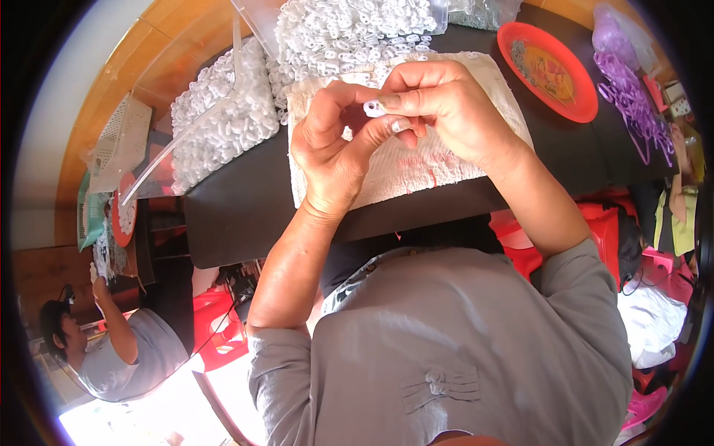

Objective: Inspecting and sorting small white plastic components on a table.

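Observation:
A small white plastic piece with holes (pixel 373 109) is pinched between my two hands above a cream cloth (pixel 476 89). My left hand (pixel 335 137) is closed, its thumb and fingers against the piece from below and the left. From the right, my right hand (pixel 446 104) grips the same piece between thumb and forefinger. The other fingers of both hands are curled, and whatever lies behind them is hidden. Just beyond the hands, a heap of similar white pieces (pixel 349 33) spills from a clear bin onto the cloth's far edge.
A clear bag of white pieces (pixel 223 119) lies at the left of the dark table (pixel 238 215). At the far right are a red plate (pixel 580 104) with small metal-looking bits and purple strips (pixel 632 97). Another person (pixel 134 342) works at the left. Red stools (pixel 219 327) stand nearby.

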{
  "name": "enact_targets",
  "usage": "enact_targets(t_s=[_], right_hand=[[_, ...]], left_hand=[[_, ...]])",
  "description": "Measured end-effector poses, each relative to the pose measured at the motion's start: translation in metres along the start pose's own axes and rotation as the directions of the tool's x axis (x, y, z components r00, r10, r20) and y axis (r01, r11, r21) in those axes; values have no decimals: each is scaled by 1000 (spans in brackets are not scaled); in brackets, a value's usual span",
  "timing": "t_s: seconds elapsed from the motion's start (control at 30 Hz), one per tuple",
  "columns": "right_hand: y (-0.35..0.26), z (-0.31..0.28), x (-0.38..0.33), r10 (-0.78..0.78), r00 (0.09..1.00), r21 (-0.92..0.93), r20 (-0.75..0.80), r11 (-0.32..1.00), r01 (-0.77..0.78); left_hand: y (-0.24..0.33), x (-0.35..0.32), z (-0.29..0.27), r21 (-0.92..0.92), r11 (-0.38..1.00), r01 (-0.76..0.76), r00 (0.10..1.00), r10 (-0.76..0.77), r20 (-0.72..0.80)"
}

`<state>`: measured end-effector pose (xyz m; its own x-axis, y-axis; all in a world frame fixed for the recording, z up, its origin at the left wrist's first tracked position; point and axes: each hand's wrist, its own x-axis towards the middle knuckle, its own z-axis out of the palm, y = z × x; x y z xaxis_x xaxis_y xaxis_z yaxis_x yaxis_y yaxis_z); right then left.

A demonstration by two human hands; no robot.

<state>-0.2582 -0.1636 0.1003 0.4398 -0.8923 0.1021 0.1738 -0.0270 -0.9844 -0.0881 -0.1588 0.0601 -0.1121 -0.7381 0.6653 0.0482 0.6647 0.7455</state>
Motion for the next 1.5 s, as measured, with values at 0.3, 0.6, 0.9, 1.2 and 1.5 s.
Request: enact_targets(t_s=[0.3,0.6,0.9,1.2,1.5], right_hand=[[-10,-3,-4,-24,997,-85,-71,996,18],[-7,-3,-3,-39,995,-81,-88,996,32],[-6,-2,-2,-36,994,-99,-104,995,25],[-7,-4,-2,-41,995,-125,-95,992,29],[-5,-3,-1,-52,994,-116,-93,992,41]], left_hand=[[7,-1,2,-70,993,92,995,-94,-27],[5,0,-1,92,994,54,998,-53,-16],[2,0,-3,94,994,51,999,-50,-14],[0,-1,-4,182,983,34,999,-33,-13],[5,-1,-3,199,980,-20,1000,24,-16]])
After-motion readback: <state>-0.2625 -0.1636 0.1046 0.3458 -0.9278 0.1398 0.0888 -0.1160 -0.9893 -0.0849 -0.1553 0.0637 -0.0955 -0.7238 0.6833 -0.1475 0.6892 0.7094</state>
